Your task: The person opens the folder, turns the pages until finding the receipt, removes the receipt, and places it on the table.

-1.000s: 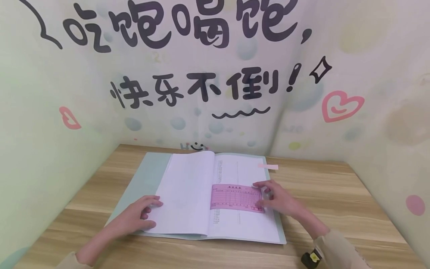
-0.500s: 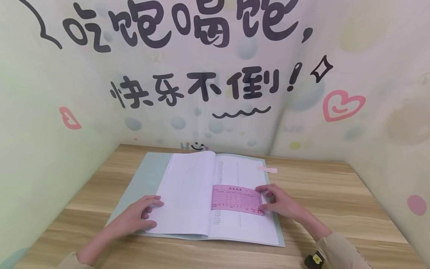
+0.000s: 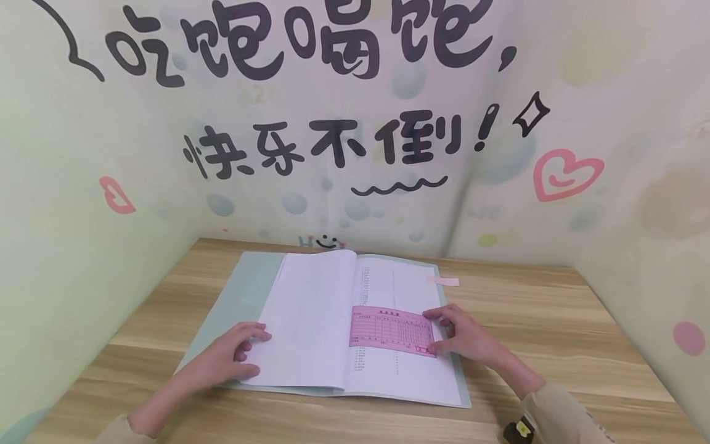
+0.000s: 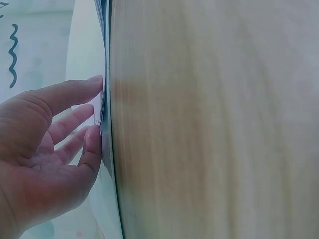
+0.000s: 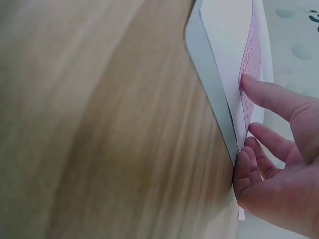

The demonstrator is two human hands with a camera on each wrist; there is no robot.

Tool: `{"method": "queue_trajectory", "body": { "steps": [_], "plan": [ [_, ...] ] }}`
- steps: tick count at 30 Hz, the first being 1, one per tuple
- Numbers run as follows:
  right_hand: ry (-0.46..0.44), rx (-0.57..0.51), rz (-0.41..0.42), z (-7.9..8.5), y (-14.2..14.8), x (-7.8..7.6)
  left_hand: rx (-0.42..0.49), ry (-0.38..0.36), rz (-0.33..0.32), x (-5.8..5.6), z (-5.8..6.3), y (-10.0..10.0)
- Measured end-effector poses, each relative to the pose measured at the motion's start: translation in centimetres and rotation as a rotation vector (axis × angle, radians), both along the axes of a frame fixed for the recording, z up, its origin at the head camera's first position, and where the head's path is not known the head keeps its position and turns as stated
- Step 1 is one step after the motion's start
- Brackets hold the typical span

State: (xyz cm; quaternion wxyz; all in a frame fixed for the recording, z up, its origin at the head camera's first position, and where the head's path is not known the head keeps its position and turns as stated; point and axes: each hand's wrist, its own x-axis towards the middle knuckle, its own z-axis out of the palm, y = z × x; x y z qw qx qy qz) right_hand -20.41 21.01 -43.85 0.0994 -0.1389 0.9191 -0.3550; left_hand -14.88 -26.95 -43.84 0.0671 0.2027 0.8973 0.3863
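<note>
A folder (image 3: 238, 296) with a pale blue-green cover lies open, its white pages spread in the middle. On the printed right page (image 3: 383, 379) lies a pink receipt slip (image 3: 391, 332) with a ruled grid. My right hand (image 3: 468, 336) touches the slip's right end, thumb at the lower corner and forefinger at the upper one. In the right wrist view, its other fingers (image 5: 249, 164) curve loosely by the folder's edge. The left page (image 3: 307, 320) is blank, and my left hand (image 3: 224, 354) rests on its outer edge with fingers spread.
A pale pink sticky tab (image 3: 444, 281) juts from the right page's upper edge. The wooden table (image 3: 527, 320) meets printed walls (image 3: 333, 209) at the back and both sides. A black band with a yellow piece (image 3: 518, 430) is at the right sleeve.
The pink slip has shifted slightly right and down with my right hand. The folder's right side and its tab have moved down a little. My left hand stays put.
</note>
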Motion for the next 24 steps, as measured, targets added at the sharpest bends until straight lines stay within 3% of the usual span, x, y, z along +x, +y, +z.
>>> {"method": "queue_trajectory", "body": {
  "steps": [9,24],
  "plan": [
    [0.044,0.03,-0.007,-0.01,-0.23,0.1,0.008,-0.025,0.011,-0.02,0.02,0.06],
    [0.023,0.025,-0.025,0.18,-0.44,0.32,0.022,-0.023,0.011,-0.07,-0.26,-0.02]
  ]
}}
